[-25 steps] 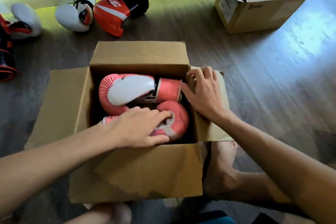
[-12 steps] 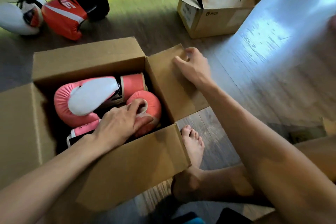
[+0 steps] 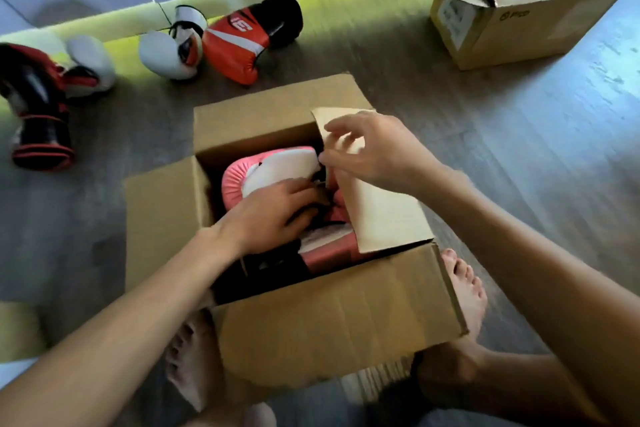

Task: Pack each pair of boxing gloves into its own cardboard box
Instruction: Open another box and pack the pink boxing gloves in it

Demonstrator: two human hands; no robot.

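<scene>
Holding the right flap (image 3: 381, 211) tilted over the opening, the right hand (image 3: 377, 152) pinches its free edge between thumb and fingers. The left hand (image 3: 273, 215) lies on the pink gloves (image 3: 235, 180) inside the cardboard box (image 3: 332, 322) at the middle of the floor (image 3: 519, 166). Its fingers are bent down among the gloves, and whether they grip or only press cannot be told.

The likeliest trouble is the flap coming down on that left hand, or the padded gloves springing up once the hand leaves, so the flap would not lie flat. A hard pinch could crease the thin card. Neither hand holds the box walls, so a push might slide the box on the smooth boards.

Beside the box's near corners rest a bare right foot (image 3: 464, 291) and left foot (image 3: 187, 357). Along the floor's far edge a white glove (image 3: 166, 55) touches a red glove (image 3: 239, 45). Toward the left edge lie a black glove (image 3: 34, 107) and another pale glove (image 3: 91, 62). A second box (image 3: 519, 31) stands open at the far right corner. Only the left hand blocks the flap.
</scene>
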